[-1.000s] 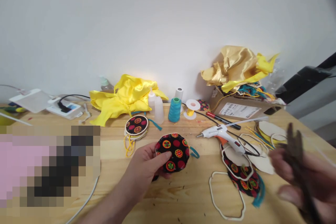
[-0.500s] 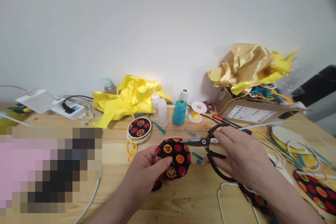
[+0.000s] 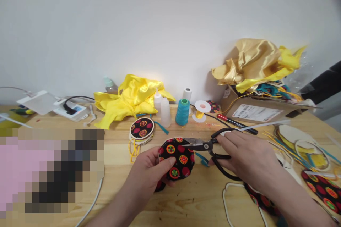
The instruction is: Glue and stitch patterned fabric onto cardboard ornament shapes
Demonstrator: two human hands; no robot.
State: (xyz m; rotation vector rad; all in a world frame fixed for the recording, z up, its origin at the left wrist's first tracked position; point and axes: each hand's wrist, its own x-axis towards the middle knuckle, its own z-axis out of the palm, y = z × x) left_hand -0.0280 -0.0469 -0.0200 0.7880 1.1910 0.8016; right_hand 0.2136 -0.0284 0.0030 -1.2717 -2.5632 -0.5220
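Note:
My left hand (image 3: 153, 170) grips a round piece covered in black fabric with red, orange and green flower shapes (image 3: 183, 168), its thumb pressed on the front. More of the dark fabric shows beneath my fingers. My right hand (image 3: 245, 150) is closed on the black handles of a pair of scissors (image 3: 205, 146). The blades are slightly parted and reach the upper right edge of the round piece. A teal strip (image 3: 204, 159) lies behind the piece, just below the scissors.
Behind my hands stand a teal thread cone (image 3: 182, 112), a white bottle (image 3: 165, 112) and a yellow thread spool (image 3: 199, 115). Yellow cloth (image 3: 133, 97) and fabric-covered discs (image 3: 142, 128) lie left; a cardboard box (image 3: 231, 104) and loose cut pieces are right.
The scissor blades have opened a little at the edge of the round piece. My left hand keeps its hold, and the view has shifted slightly.

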